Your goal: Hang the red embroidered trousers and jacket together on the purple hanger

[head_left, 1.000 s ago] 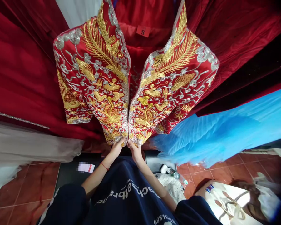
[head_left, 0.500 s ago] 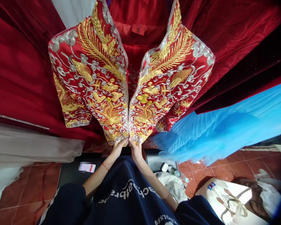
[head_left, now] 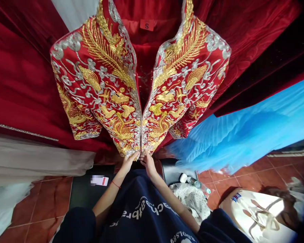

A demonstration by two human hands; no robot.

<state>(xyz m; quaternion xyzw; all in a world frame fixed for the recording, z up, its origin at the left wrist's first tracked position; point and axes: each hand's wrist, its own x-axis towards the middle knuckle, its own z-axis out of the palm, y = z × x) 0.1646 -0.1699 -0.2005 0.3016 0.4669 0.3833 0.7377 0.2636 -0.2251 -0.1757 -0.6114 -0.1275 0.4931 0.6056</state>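
Note:
A red jacket point(head_left: 111, 87) with heavy gold and silver embroidery hangs in front of me, its two front panels meeting at the bottom hem and spreading apart higher up. A red size tag marked S point(head_left: 145, 24) shows inside the collar. My left hand point(head_left: 129, 162) pinches the lower corner of the left panel. My right hand point(head_left: 149, 161) pinches the lower corner of the right panel. Both hands sit side by side at the hem's centre, holding the edges together.
Dark red velvet garments point(head_left: 243, 40) hang behind and to both sides. A bright blue tulle dress point(head_left: 243, 135) hangs at the right, a pale grey one point(head_left: 27, 162) at the left. On the red tiled floor lie a white bag point(head_left: 255, 216), a bottle point(head_left: 192, 181) and a black case point(head_left: 86, 189).
The two front panels have been drawn closer together at the hem. My hands stayed at the bottom corners, and the view shifted slightly so the jacket sits higher.

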